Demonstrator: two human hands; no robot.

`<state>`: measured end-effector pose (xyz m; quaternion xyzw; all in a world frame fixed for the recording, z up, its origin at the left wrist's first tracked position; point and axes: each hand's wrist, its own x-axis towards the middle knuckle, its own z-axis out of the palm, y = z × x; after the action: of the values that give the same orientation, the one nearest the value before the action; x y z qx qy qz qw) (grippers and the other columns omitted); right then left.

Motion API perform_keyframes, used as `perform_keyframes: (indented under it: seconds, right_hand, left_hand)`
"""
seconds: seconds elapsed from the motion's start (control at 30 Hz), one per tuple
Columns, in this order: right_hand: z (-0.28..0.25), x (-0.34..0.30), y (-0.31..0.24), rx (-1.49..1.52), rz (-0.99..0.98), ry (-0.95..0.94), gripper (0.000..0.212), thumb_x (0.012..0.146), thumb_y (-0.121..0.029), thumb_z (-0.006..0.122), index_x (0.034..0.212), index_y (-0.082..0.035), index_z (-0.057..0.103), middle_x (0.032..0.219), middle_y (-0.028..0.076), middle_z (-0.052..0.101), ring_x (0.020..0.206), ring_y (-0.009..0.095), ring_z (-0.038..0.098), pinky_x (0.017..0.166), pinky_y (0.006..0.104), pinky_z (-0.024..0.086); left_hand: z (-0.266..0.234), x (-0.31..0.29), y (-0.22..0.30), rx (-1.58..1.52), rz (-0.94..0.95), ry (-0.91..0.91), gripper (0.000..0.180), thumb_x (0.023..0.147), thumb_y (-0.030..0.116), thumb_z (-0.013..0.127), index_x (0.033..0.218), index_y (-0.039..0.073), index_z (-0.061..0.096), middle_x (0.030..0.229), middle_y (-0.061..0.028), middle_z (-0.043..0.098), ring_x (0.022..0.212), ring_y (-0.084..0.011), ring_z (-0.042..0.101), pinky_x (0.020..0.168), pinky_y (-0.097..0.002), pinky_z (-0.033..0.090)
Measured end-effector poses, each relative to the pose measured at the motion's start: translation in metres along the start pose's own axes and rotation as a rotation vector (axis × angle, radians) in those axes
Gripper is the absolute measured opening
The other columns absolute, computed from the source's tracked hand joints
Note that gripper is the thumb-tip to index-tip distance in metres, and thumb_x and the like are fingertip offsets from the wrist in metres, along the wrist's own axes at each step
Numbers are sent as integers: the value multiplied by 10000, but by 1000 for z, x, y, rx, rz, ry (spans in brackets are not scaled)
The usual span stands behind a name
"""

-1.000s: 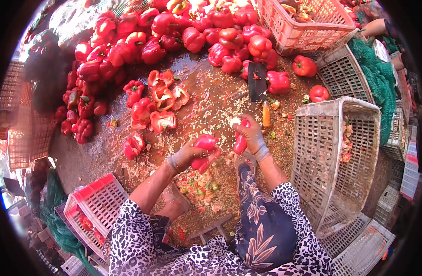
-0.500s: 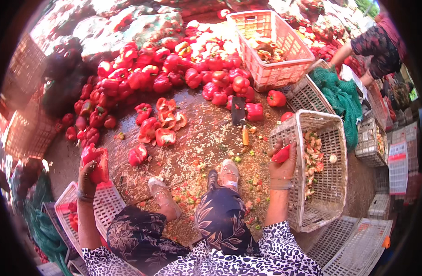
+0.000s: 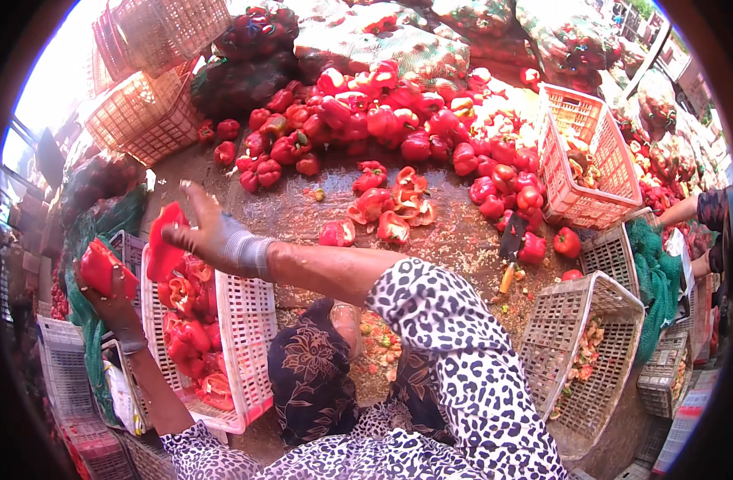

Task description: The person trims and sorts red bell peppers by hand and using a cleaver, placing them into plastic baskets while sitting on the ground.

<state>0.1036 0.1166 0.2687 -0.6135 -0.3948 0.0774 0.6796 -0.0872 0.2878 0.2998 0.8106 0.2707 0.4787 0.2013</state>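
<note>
My left hand (image 3: 117, 310) is closed round a red bell pepper piece (image 3: 104, 266) at the left side of the white crate (image 3: 250, 344). Reaching across my body, my right hand (image 3: 210, 238) grips another red pepper piece (image 3: 165, 242) between thumb and fingers, over the crate's far end. Inside that crate lie several cut red peppers (image 3: 186, 340). On the floor ahead sit opened pepper halves (image 3: 393, 228) beside a big heap of whole red bell peppers (image 3: 358, 116). A knife with a dark blade (image 3: 513, 237) and a yellowish handle lies at the heap's right.
At my right stands a dirty white crate (image 3: 534, 344) with pepper cores and scraps. A pink crate (image 3: 598, 196) is beyond it, near green netting (image 3: 658, 292). Stacked crates (image 3: 142, 112) rise at the far left. Another person's arm (image 3: 678, 212) shows at the right edge.
My view has turned left. My right hand has swung from the scrap crate across to the left crate with its pepper piece. My left hand still holds its piece beside that crate.
</note>
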Motion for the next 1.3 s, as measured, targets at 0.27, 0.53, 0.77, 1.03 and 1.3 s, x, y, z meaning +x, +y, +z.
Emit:
perform_keyframes:
  seconds: [0.27,0.53,0.77,1.03,1.3]
  right_hand:
    - [-171,-86,147,-403,523,-794,570,850,-451,640,1244,-42,583,1153,200,644,1094,315,617,924,379,472]
    - [-241,-185,243,-442,882,-449,506,840,-436,604,1141,-29,587,1080,234,652,1028,392,620,867,439,471]
    - [-239,-227,266,-416,868,-575,478,875,-400,598,1173,-29,556,1060,226,646,1004,402,611,865,442,469]
    - [-246,-214,275,127,852,192,607,888,-374,669,1350,-41,458,1088,125,624,939,158,595,771,309,504]
    - [-252,-174,237,499,654,845,621,863,-185,733,1369,-52,397,1156,97,584,963,167,607,787,308,523]
  left_hand:
    - [95,-39,-56,653,197,-776,676,743,292,750,1355,127,516,1327,-169,539,1162,-362,555,965,-450,459]
    - [426,-93,82,365,698,-1265,583,786,332,695,1318,177,514,1250,-135,568,1104,-334,581,905,-438,472]
    - [559,-169,33,303,286,-1435,596,753,372,707,1272,127,546,1066,-158,675,956,-319,666,814,-444,517]
    - [505,-183,12,-820,-885,-1344,761,795,181,778,1417,18,370,1105,-96,632,910,-144,638,753,-275,562]
    - [412,-241,113,-808,-406,-1323,878,814,178,756,1490,28,217,1412,-150,421,1275,-214,462,1027,-362,445]
